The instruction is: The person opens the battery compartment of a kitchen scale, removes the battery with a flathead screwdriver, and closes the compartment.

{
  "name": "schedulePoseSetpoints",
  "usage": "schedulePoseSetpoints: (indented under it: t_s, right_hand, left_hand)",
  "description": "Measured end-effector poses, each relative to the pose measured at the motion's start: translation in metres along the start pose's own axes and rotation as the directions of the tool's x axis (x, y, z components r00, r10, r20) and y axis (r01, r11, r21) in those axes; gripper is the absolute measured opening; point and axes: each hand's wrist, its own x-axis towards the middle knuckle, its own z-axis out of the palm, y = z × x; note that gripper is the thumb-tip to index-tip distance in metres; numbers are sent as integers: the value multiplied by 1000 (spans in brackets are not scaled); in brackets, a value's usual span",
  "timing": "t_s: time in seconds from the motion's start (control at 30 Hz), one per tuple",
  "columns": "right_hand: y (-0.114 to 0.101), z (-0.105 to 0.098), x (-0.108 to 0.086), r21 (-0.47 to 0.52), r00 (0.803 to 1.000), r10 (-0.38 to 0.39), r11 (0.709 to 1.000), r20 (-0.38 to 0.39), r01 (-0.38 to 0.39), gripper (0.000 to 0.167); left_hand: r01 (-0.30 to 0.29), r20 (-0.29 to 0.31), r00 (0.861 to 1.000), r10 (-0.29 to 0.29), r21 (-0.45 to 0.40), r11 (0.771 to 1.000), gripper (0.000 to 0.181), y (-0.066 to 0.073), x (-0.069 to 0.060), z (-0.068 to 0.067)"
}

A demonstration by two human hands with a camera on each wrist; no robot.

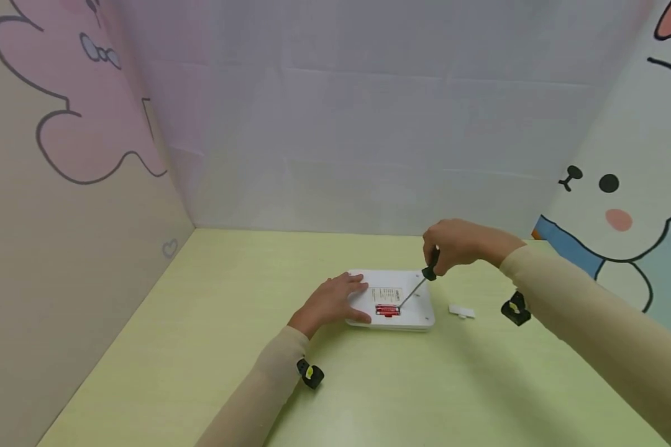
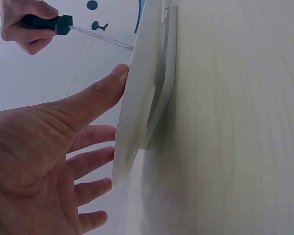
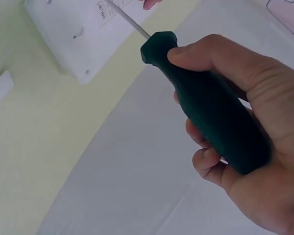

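Note:
A flat white device (image 1: 363, 279) lies face down, its battery compartment exposed with red batteries (image 1: 387, 310) inside and a printed label above. My left hand (image 1: 335, 300) rests on the device's left side, fingers spread; the thumb (image 2: 99, 93) touches its edge in the left wrist view. A screwdriver with a dark green handle (image 3: 210, 107) is gripped by my right hand (image 1: 455, 243), held above the device's right side. The shaft (image 1: 414, 292) slants down and its tip meets the right end of the batteries. In the right wrist view the tip is out of frame.
A small white battery cover (image 1: 461, 311) lies right of the device on the pale yellow-green table (image 1: 229, 347). Light panels with cartoon drawings stand at the left and right, and a white sheet (image 1: 335, 124) hangs behind. A small black wrist camera (image 1: 516, 308) sits on the right sleeve.

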Motion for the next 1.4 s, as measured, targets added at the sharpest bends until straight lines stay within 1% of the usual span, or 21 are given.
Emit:
schedulePoseSetpoints:
  t_s: [0.07,0.13,0.23,0.3,0.43,0.57,0.6,0.7,0.83,1.0,1.17,1.3,1.4]
  right_hand:
    - [11,6,-4,53,1000,-9,999,-12,9,4]
    - [22,14,-11,126,999,-11,992,-30,15,5]
    - [40,32,-22,258,997,-6,966,-72,24,9]
    - [51,46,-29,342,995,2,939,-102,33,10]
    - [66,76,-42,499,989,32,866,-147,46,11]
    - [73,105,-51,602,981,52,795,-189,73,12]
    - [74,111,-52,617,978,55,783,-199,81,13]
    - [75,128,-56,675,974,76,732,-214,90,13]
    - [76,144,-60,726,972,126,685,-198,59,15]
    - [74,157,-64,752,965,195,659,-173,2,19]
    - [72,168,-65,779,959,249,625,-136,-52,22]
    - [70,172,-68,795,958,253,604,-132,-50,24]
    - [69,174,-69,800,958,247,600,-148,-32,25]
  left_hand:
    - [0,1,1000,0,-5,1000,84,0,0,0]
    - [0,2,1000,0,-8,1000,84,1,0,1]
    - [-1,5,1000,1,-7,1000,84,1,-2,2]
    - [-2,7,1000,2,-15,1000,84,2,-2,1]
    - [-3,7,1000,3,-31,1000,84,2,-3,0]
    - [4,8,1000,-3,-32,999,84,0,-4,0]
    - [7,10,1000,-6,-33,999,84,0,-5,0]
    - [13,13,1000,-12,-44,999,84,-1,-6,0]
    - [16,15,1000,-15,-61,998,84,-1,-9,0]
    - [19,19,1000,-18,-68,998,84,-1,-10,-1]
    - [21,17,1000,-20,-75,997,84,-2,-11,-1]
    - [19,14,1000,-18,-74,997,84,-2,-11,0]
    - [14,13,1000,-14,-70,997,85,-2,-11,0]
